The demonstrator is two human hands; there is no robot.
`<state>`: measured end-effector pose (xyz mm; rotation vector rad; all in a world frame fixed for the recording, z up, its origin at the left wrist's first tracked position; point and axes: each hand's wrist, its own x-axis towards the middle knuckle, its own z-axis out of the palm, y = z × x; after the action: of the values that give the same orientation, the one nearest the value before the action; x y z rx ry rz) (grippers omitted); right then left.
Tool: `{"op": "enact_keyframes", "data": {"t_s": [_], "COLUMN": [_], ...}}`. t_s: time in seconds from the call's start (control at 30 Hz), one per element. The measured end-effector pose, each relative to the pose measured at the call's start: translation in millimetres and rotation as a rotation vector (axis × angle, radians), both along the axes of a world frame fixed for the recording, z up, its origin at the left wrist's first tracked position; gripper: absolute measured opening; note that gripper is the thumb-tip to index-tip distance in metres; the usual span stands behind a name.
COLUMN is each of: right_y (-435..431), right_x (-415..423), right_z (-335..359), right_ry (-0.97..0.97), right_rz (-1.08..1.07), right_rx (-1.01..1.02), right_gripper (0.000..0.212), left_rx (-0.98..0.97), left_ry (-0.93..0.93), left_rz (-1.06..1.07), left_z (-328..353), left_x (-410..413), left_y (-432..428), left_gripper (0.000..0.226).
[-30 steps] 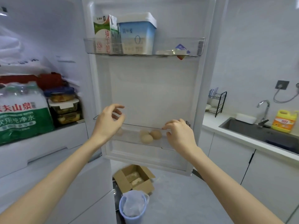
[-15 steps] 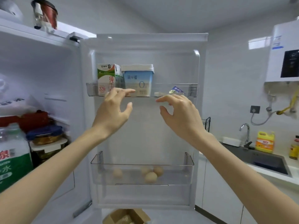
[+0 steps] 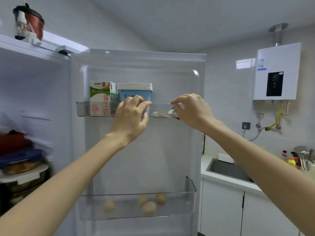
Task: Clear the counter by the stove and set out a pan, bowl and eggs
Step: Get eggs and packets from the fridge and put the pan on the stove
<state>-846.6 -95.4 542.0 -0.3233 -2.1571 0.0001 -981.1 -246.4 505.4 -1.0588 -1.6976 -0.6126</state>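
While the fridge door (image 3: 153,150) stood open, the left hand (image 3: 129,116) curled before the blue tub (image 3: 134,92) on the upper shelf (image 3: 83,109), the eggs (image 3: 149,207) lay untouched in the lower shelf (image 3: 190,201), and the right hand (image 3: 192,111) curled further along (whether either gripped anything, I couldn't tell). Fetching eggs seemed underway; both hands needed to drop lower
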Motion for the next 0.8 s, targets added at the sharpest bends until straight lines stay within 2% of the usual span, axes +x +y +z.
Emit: {"op": "enact_keyframes", "data": {"t_s": [0.13,0.27,0.33,0.47,0.57,0.7,0.8], "right_y": [0,6,11,21,27,33,34], "right_x": [-2,-16,-29,-54,-66,-71,-65], "right_z": [19,49,64,77,79,79,78], "right_ry": [-0.050,-0.161,-0.314,-0.671,-0.774,-0.866,-0.781], "right_rz": [-0.012,0.101,0.057,-0.182,-0.200,-0.253,-0.223], "right_rx": [-0.050,-0.282,-0.382,-0.491,-0.633,-0.551,-0.529], "right_gripper": [0.027,0.025,0.026,0.041,0.040,0.027,0.026], "left_rx": [0.018,0.003,-0.010,-0.011,0.016,0.056,0.066], "left_ry": [-0.020,-0.064,-0.081,-0.098,-0.090,-0.081,-0.082], "left_rz": [-0.010,-0.016,-0.004,-0.012,-0.021,-0.022,-0.024], "left_z": [1,3,5,6,4,1,1], "left_x": [1,4,5,5,4,4,4], "left_y": [4,6,6,5,5,5,6], "left_gripper": [0.032,0.035,0.037,0.040,0.048,0.048,0.046]}}
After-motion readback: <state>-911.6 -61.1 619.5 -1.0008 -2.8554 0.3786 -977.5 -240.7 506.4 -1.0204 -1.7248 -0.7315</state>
